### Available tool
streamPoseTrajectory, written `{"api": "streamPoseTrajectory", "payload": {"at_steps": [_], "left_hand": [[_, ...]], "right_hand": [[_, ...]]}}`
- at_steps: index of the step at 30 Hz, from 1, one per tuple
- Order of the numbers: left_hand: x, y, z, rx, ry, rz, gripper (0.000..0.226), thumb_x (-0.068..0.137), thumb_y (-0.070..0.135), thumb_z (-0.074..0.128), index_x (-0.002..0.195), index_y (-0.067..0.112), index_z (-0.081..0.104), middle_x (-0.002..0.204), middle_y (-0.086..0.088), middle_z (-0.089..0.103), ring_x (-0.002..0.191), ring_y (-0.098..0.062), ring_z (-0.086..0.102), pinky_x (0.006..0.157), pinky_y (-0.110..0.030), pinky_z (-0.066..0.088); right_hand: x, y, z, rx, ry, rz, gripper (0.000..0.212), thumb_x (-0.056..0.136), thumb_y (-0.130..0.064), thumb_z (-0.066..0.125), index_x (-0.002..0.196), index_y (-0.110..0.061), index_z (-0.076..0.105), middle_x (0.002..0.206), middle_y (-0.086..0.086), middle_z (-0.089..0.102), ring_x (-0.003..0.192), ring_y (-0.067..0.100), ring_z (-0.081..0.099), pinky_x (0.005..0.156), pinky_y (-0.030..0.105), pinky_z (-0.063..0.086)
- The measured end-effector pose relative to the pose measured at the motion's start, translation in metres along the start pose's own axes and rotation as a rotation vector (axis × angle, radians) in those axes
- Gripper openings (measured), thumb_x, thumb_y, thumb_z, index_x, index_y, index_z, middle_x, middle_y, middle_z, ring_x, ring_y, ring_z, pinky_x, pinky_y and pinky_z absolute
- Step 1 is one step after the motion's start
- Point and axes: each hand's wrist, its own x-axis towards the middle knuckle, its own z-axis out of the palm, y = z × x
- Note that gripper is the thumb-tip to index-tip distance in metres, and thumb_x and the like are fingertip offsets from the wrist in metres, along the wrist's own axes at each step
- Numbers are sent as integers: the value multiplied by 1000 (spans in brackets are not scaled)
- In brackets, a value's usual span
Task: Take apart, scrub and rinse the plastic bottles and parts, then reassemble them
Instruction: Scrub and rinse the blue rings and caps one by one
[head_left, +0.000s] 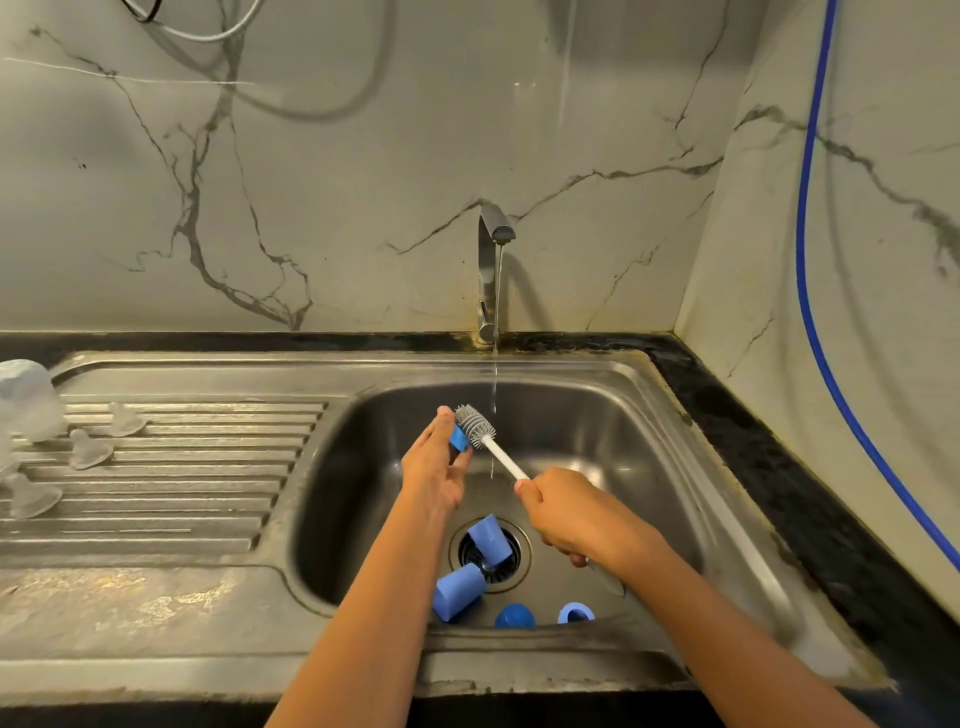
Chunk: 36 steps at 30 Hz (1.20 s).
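Note:
Over the steel sink (613, 415), my left hand (435, 467) pinches a small blue plastic ring (459, 439). My right hand (576, 512) grips the white handle of a bottle brush; its grey bristle head (474, 423) presses against the blue ring. A thin stream of water (496, 322) runs from the tap (491, 270) just right of the brush head. On the sink floor lie two blue caps (489, 540) (458, 592) by the drain, a blue dome (514, 617) and another blue ring (575, 613).
On the ribbed drainboard (208, 467) at the left lie three clear silicone teats (124, 420) (89, 449) (32, 498) and a clear bottle (26, 400) at the edge. A blue hose (810, 260) hangs down the right wall. Marble wall stands behind the tap.

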Motion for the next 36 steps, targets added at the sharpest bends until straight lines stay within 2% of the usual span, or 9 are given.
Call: {"api": "streamPoseTrajectory", "payload": {"at_steps": [3,6,9,13,16,20,24,32,36], "left_hand": [[0,0,1,15,-35,28,32,89,17,66,118,2,61,112,-17,66,103,-24,66,92,-37,55],[-7,-3,7,113,-169,27,32,90,15,65,120,4,62,109,-13,68,97,-20,65,91,-34,54],[-13,-6,11,160,-243,-26,30,89,15,65,117,4,64,116,-15,65,105,-23,62,93,-36,52],[-4,2,8,74,-142,0,30,89,16,66,115,2,62,114,-18,65,108,-26,63,94,-40,53],[3,7,2,-14,-46,34,30,89,16,66,115,2,61,110,-18,66,103,-24,66,89,-36,55],[1,2,3,59,-166,19,26,90,16,64,113,5,64,114,-17,66,111,-26,63,96,-39,52],[-3,-6,12,213,-289,-17,29,90,19,65,114,4,64,116,-16,66,111,-26,62,94,-38,53],[6,1,7,-49,-120,-3,35,94,24,59,117,-1,57,111,-19,65,100,-26,67,90,-37,55],[2,2,10,-31,-190,9,27,97,24,53,113,1,58,112,-18,65,104,-27,65,97,-41,51]], "right_hand": [[2,-1,0,17,23,16,40,101,-40,29,94,-12,56,62,3,52,46,17,42,48,27,43],[7,0,-4,68,85,44,43,100,-40,29,95,-9,58,60,3,47,44,18,39,46,26,38],[9,2,-11,86,122,61,43,101,-38,29,101,-7,59,63,3,46,45,16,38,42,24,35],[3,-1,-9,83,51,49,37,100,-38,30,94,-13,57,58,2,46,44,16,37,43,23,35],[-4,-4,-2,24,3,13,38,100,-41,30,91,-14,55,63,3,50,45,16,40,44,23,39],[-1,-6,-6,37,77,3,42,101,-40,29,91,-11,57,60,3,48,45,18,40,46,25,40],[3,-4,-17,47,149,32,40,103,-36,29,87,-9,54,60,2,45,46,17,38,45,24,36],[-3,-2,-13,-8,50,34,42,100,-39,29,99,-10,59,63,2,47,48,19,40,52,29,42],[1,-3,-11,-37,130,27,41,101,-35,29,78,-12,52,64,1,47,48,16,39,48,25,36]]}}
